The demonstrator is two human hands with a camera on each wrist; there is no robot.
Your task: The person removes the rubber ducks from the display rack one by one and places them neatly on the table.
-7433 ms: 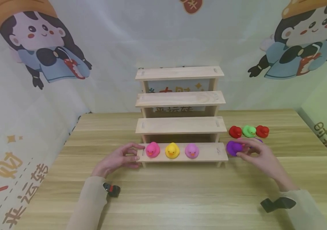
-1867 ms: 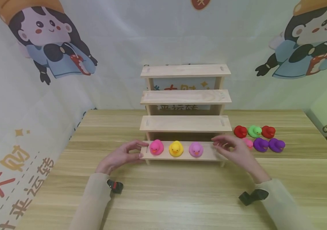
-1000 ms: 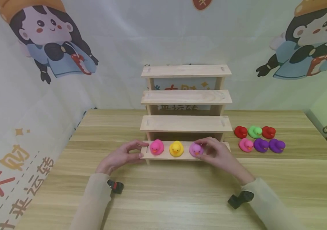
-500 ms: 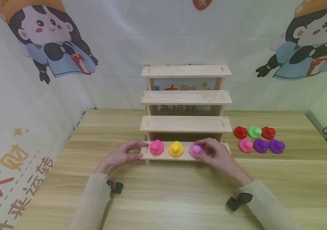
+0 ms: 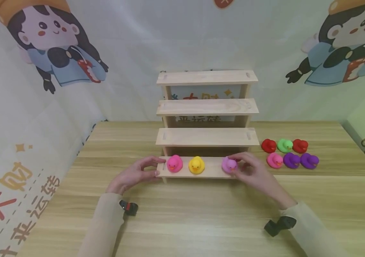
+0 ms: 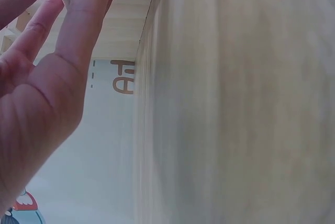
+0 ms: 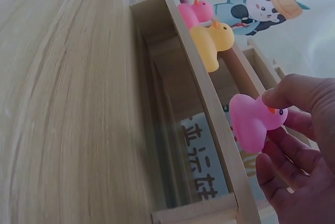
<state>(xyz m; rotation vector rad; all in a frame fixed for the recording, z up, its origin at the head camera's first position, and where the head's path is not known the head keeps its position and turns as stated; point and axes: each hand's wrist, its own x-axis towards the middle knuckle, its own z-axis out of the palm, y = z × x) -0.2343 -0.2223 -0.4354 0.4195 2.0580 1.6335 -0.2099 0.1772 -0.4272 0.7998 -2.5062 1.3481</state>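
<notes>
The right hand [image 5: 254, 173] pinches one lilac rubber duck [image 5: 229, 165] at the bottom shelf [image 5: 212, 166]; one yellow duck [image 5: 196, 165] and one hot-pink duck [image 5: 174, 163] sit toward nine o'clock, where the left hand [image 5: 134, 175] grips the shelf's end. Six other ducks [image 5: 292, 161] stand toward three.

So, outfit check: long sleeves in a plain pale beige, soft-looking fabric, both the left sleeve [image 5: 100, 223] and the right sleeve [image 5: 310, 230], running right down to the wrists. Past the cuffs it's just a bare left hand [image 5: 134, 175] and bare right hand [image 5: 259, 178]. There's a little black boxy left wrist camera [image 5: 132, 209] with a small red patch, plus a chunky black right wrist camera [image 5: 282, 223], part rounded, part squarish.
</notes>
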